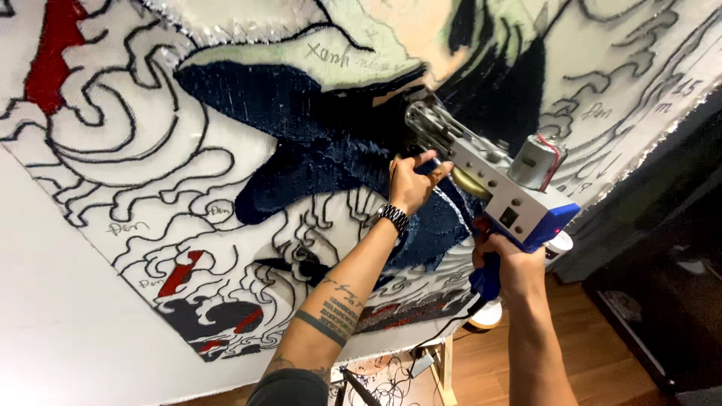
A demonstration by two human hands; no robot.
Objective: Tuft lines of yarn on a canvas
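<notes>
A large stretched cloth [150, 150] with black outlined drawings fills the view, with a dark blue tufted patch [301, 128] in its middle. A grey and blue tufting gun [489, 180] with a small silver motor presses its front end against the cloth at the patch's right edge. My right hand [511, 263] grips the gun's blue rear handle from below. My left hand [414, 180], a watch on its wrist, holds the gun's front grip close to the cloth.
Red tufted areas [53, 53] lie at the upper left and near the bottom. A wooden frame leg [449, 368] and a black cable hang below the cloth. A wooden floor [602, 346] and a dark cabinet [662, 286] are at the right.
</notes>
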